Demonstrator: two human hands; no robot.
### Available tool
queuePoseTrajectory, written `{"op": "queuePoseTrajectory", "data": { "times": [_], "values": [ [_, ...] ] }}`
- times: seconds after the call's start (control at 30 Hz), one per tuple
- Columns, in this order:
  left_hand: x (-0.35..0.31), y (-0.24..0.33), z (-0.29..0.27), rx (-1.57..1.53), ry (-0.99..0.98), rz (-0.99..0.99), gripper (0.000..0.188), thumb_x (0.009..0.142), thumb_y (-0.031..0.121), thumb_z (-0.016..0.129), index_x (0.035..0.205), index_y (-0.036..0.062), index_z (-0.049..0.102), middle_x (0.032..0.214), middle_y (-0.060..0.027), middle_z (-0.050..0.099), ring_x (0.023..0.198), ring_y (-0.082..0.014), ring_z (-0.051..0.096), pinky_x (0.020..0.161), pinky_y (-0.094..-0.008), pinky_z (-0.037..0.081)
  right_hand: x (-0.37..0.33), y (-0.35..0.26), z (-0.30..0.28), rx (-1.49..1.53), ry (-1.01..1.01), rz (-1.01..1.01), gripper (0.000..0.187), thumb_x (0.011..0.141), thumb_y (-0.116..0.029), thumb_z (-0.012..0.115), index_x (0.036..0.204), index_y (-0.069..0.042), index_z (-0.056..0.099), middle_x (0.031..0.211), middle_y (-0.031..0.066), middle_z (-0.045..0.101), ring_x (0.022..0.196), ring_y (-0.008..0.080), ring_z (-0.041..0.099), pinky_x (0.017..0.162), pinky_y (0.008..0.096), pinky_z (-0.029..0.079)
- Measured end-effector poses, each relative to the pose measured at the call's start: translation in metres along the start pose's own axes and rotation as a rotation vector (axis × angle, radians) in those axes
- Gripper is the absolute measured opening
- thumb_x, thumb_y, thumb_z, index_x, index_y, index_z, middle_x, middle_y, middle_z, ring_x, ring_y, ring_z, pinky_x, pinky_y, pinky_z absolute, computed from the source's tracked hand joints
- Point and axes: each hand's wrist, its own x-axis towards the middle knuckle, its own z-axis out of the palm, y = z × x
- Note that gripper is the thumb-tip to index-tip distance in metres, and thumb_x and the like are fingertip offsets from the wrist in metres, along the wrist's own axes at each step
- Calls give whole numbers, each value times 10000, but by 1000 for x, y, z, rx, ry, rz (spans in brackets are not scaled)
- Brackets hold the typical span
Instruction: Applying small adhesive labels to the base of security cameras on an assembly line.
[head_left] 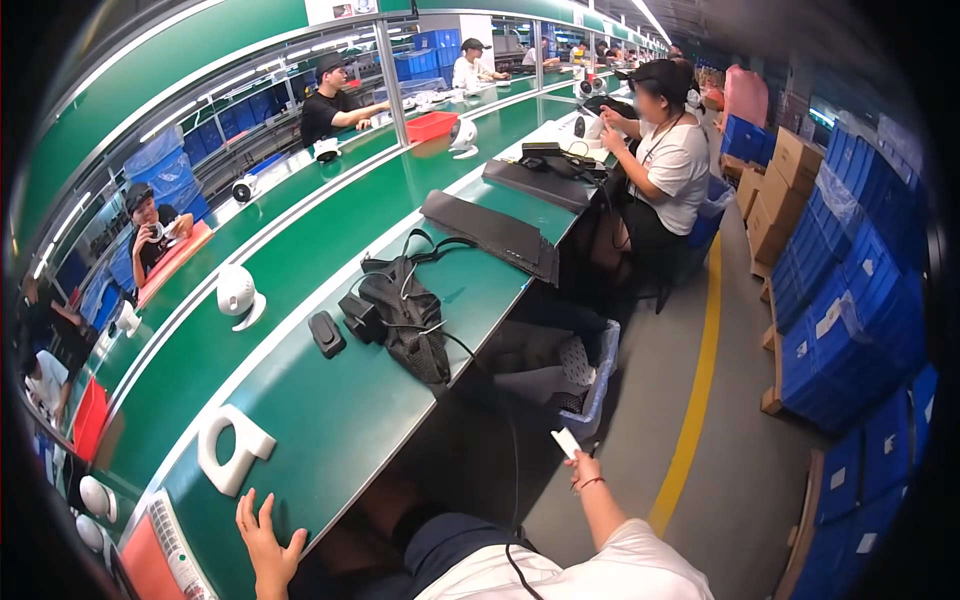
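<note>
My left hand [268,548] hovers at the edge of the green bench, fingers spread and holding nothing. Just beyond it on the bench lies a white ring-shaped piece [232,450] with a squared-off end, possibly foam. Out to the right, over the floor, my right hand [585,470] pinches a small flat white piece [566,443]; its exact kind is unclear. A red band circles that wrist. Farther up the bench are a small black case [326,334] and a black mesh bag [405,310] with straps, from which a cable runs toward me.
Beyond the bench, a green conveyor [330,260] carries a round white device on a stand [238,292]. A lined blue bin [600,385] stands under the bench side. A seated co-worker [665,150] works ahead. Stacked blue crates [850,330] on pallets line the right, past a yellow floor line [700,390].
</note>
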Motion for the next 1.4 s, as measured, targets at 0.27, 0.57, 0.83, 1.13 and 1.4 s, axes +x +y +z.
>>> {"op": "queuePoseTrajectory", "data": {
  "times": [0.27,0.57,0.83,1.13,1.4],
  "values": [
    [0,-1,13,34,-84,-86,694,729,360,712,1314,39,522,1462,-204,363,1364,-428,285,1116,-532,246,64,-26,76,57,-212,7,250,906,-323,593,938,-75,597,618,60,583,304,126,330,271,302,266],
    [2,5,10,15,-42,-125,651,708,319,717,1277,46,557,1414,-188,421,1345,-399,321,1117,-510,262,122,-127,162,-321,65,-515,487,829,-386,665,1038,53,645,945,232,698,964,393,663,884,436,482],
    [-2,6,9,34,-25,-115,640,708,291,719,1278,50,555,1402,-184,431,1341,-397,329,1110,-505,277,13,55,149,-945,-244,-343,377,738,-172,593,1026,59,666,1087,299,651,1077,419,627,911,441,501],
    [-2,3,16,28,-24,-80,633,768,331,696,1310,50,527,1395,-177,442,1330,-391,349,1103,-501,285,-117,88,133,-976,-613,-428,230,824,-218,633,883,-2,682,766,106,726,750,221,711,723,328,543],
    [-4,-4,19,9,69,-36,614,778,385,709,1270,44,572,1361,-183,488,1295,-386,405,1087,-496,310,-185,54,157,-917,-713,-818,202,864,-227,643,853,-27,673,710,120,686,650,230,687,611,325,526]
  ]
}}
